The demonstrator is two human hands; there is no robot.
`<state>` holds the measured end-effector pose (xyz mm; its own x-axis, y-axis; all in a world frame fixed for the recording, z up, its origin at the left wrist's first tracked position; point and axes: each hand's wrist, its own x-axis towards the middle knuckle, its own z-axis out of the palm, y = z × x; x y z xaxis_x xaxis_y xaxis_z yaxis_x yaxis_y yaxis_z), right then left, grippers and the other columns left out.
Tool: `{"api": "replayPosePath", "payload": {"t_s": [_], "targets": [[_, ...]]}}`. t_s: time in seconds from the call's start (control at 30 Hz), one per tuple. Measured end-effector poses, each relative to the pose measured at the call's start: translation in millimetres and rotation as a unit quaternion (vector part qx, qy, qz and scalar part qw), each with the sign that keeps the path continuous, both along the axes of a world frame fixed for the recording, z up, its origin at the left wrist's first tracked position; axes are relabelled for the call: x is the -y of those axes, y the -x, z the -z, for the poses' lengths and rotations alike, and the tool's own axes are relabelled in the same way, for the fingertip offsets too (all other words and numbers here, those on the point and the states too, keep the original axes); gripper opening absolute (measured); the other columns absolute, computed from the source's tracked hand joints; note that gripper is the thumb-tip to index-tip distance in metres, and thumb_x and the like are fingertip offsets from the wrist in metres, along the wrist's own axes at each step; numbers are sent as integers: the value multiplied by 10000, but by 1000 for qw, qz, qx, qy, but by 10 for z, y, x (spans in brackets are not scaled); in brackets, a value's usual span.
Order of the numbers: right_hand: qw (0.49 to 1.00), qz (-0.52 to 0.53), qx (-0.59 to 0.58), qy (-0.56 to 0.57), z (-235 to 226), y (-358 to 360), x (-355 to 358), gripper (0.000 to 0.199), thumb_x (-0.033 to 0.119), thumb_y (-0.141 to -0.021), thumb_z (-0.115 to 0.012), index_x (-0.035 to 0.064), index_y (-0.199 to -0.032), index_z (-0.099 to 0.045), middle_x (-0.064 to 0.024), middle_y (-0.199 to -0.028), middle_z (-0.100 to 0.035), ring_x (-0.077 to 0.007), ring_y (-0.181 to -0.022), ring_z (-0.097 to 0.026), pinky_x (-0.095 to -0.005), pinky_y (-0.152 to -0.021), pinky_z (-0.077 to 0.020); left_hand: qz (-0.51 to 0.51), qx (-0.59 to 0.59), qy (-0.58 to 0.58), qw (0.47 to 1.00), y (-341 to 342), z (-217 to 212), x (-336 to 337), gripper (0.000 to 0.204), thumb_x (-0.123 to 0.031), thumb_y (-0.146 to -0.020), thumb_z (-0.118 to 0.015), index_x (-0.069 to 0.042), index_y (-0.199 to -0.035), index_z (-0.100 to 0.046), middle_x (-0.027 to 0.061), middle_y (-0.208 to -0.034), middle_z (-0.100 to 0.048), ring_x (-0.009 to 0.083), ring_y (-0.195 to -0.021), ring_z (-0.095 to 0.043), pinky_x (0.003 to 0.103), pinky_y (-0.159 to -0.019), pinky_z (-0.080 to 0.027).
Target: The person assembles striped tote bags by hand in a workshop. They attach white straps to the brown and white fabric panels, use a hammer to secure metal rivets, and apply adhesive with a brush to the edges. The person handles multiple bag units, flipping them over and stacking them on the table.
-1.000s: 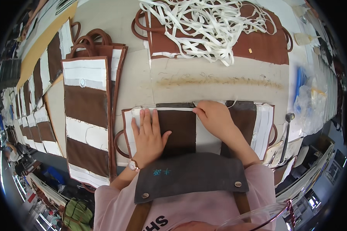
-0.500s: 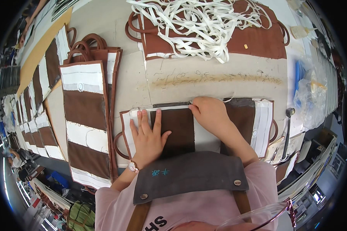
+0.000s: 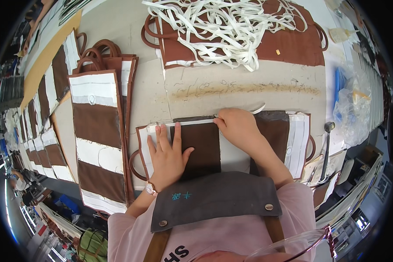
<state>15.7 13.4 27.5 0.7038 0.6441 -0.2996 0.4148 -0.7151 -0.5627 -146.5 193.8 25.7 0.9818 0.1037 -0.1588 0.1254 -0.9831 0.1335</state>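
Brown-and-white striped bag panel (image 3: 205,144) lies flat on the grey worktable (image 3: 249,94), right in front of the person and partly hidden below by the grey apron bib (image 3: 214,198). Its brown handles curve out at both ends. The left hand (image 3: 168,155) rests palm down on the panel's left part, fingers stretched out and slightly spread, pressing the fabric without gripping anything. The right hand (image 3: 236,126) sits at the panel's upper edge with its fingers curled together on a thin white strip (image 3: 253,109) that runs along that edge; whether the fingertips pinch the strip or only press it down cannot be told. A wristwatch (image 3: 150,188) shows on the left wrist.

Just left of the panel a stack of finished striped bags (image 3: 98,135) lies lengthwise, brown handles pointing away from the person. Further left, more striped pieces (image 3: 39,126) are laid in an overlapping row. At the far side of the table a tangle of white webbing strips (image 3: 231,28) is heaped on a brown fabric piece (image 3: 288,43). A brownish glue-like streak (image 3: 244,88) crosses the table between that heap and the panel. To the right a crumpled clear plastic bag (image 3: 351,111) lies near the table edge, and a metal-headed tool (image 3: 326,148) rests just beside the panel's right end.
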Motion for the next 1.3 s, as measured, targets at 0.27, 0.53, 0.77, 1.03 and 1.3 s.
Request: {"api": "replayPosePath", "payload": {"t_s": [0.27, 0.53, 0.77, 1.03, 1.3], "targets": [[1000, 12, 9, -16, 50, 12, 3, 290, 274, -899, -634, 31, -744, -603, -158, -731, -634, -371, -739, -628, -485, -667, -475, 5, -4, -7, 1000, -16, -23, 26, 796, -443, -859, -716, -131, -1520, -400, 333, -1432, -386, 495, -1364, -392, 644, -1089, -301], [1000, 10, 2, -17, 64, 7, 8, 282, 265, -900, -632, 29, -748, -607, -157, -747, -643, -371, -742, -632, -485, -663, -477, -4, -21, 4, 1000, -42, -41, 16, 749, -417, -874, -709, -162, -1514, -415, 333, -1415, -394, 493, -1338, -420, 640, -1084, -313], [1000, 6, 12, -12, 73, 18, -12, 264, 259, -899, -628, 35, -761, -627, -147, -762, -655, -356, -754, -646, -476, -676, -497, 2, -29, -1, 1000, -118, -103, 36, 677, -367, -882, -708, -261, -1497, -446, 328, -1396, -410, 502, -1349, -399, 627, -1099, -303], [998, 27, 57, 10, -124, 178, 24, 190, 186, -897, -642, 35, -786, -613, -134, -746, -632, -352, -754, -649, -449, -661, -508, 86, 2, 108, 990, -336, -71, 162, 819, -407, -885, -679, -46, -1534, -332, 252, -1559, -310, 410, -1480, -250, 599, -1182, -143], [991, 58, -52, -111, -768, 11, 627, 124, 140, -896, -662, 16, -889, -648, -160, -776, -643, -348, -706, -624, -410, -633, -478, 101, -11, 96, 990, -277, 185, 184, 906, -508, -883, -634, 25, -1532, -291, 215, -1612, -250, 365, -1510, -205, 598, -1187, -119]]}}
